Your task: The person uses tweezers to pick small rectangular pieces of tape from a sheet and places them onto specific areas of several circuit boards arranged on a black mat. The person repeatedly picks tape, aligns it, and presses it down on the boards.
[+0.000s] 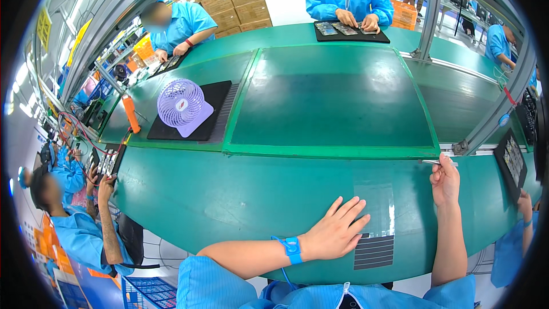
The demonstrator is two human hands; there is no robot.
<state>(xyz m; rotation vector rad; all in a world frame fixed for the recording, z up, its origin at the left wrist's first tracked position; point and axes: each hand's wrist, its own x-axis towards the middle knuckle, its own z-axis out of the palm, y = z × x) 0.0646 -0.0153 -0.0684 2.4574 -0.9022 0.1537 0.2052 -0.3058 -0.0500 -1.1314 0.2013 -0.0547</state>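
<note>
My left hand (334, 232) lies palm down with its fingers spread, over the green work surface. Its fingertips reach the edge of a sheet of black strips (374, 253), and a clear glossy film (377, 200) seems to run on from the strips toward the far side. A blue wrist strap (293, 250) with a cord circles my left wrist. Further right, my right hand (445, 182) is raised with its fingers curled around a pair of silver tweezers (430, 162). The tweezers point left, near the green-taped border.
A purple fan (182, 106) stands on a black mat (220, 103), beside an orange tool (131, 114). Metal posts (474, 131) rise at the right. Co-workers handle parts on black trays (351, 35) across the bench and at both sides; another tray (510, 163) is at far right.
</note>
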